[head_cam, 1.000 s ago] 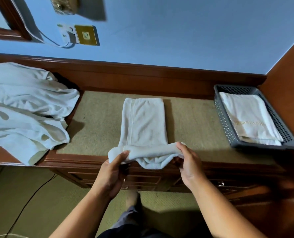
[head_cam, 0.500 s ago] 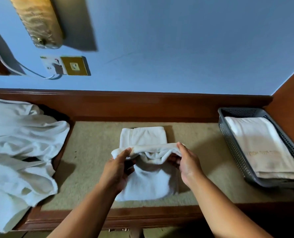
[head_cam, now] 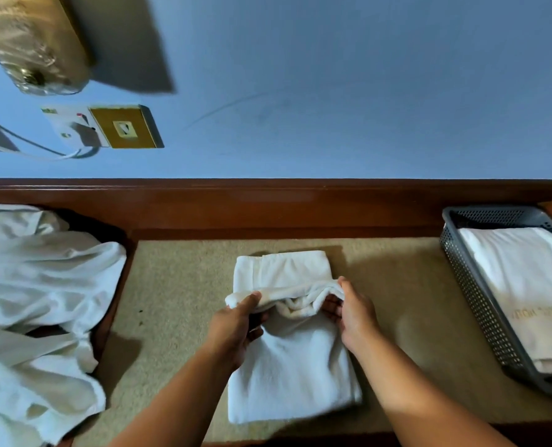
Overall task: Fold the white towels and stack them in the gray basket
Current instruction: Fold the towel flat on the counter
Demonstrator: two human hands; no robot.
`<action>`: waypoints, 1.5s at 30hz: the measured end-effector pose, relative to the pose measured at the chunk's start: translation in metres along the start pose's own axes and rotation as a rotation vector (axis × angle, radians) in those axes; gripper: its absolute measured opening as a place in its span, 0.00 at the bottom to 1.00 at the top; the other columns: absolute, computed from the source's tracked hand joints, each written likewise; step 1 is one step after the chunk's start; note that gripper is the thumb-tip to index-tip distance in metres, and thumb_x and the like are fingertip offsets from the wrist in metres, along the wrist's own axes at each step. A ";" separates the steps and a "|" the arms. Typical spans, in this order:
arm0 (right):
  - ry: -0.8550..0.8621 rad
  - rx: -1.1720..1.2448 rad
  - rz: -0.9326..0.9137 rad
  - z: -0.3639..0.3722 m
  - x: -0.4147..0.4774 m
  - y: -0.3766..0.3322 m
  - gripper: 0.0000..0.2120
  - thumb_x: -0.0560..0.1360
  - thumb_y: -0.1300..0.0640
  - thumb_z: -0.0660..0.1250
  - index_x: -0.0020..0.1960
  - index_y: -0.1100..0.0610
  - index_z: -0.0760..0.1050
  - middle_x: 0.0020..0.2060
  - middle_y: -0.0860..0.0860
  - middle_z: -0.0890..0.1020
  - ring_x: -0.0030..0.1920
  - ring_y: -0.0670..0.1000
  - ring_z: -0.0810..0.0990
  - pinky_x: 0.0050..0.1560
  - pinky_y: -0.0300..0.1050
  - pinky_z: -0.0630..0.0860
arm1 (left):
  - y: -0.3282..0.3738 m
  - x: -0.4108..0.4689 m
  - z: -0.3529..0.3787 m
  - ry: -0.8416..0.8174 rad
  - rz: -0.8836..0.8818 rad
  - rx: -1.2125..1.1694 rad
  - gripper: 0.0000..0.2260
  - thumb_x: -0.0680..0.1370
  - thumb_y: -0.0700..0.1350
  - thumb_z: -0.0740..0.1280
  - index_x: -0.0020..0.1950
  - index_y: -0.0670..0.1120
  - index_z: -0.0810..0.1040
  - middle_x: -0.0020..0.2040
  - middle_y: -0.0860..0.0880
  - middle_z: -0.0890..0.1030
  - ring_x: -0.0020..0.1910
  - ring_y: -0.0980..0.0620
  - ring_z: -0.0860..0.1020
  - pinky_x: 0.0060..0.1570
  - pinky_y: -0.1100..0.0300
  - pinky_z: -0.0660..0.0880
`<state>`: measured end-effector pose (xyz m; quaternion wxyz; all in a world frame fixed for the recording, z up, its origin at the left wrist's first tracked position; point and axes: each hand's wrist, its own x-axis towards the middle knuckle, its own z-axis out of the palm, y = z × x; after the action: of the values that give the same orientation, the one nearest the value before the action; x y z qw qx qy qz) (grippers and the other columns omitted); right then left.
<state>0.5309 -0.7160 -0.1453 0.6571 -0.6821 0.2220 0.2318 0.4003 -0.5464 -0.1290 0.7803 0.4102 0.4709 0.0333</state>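
While left hand and right hand pinch the towel, left side: white cloth heap
Basket: folded towels, right edge

You're looking at one line of pale gold lettering stitched on the folded towel in the gray basket. It runs upside down to you and is too faint to spell out. The small coloured marks on the white wall socket are too blurred to read.
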 end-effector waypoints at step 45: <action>-0.339 -0.172 -0.715 0.005 0.016 -0.116 0.12 0.70 0.60 0.70 0.47 0.44 0.81 0.42 0.45 0.85 0.45 0.45 0.83 0.43 0.39 0.78 | 0.132 0.022 -0.015 -0.357 0.752 0.402 0.13 0.74 0.43 0.75 0.58 0.46 0.81 0.54 0.43 0.84 0.53 0.47 0.83 0.52 0.55 0.80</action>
<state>0.6141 -0.7061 -0.0629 0.6643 -0.7208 -0.1609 0.1153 0.4452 -0.4403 -0.0598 0.6881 0.6948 0.1448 0.1508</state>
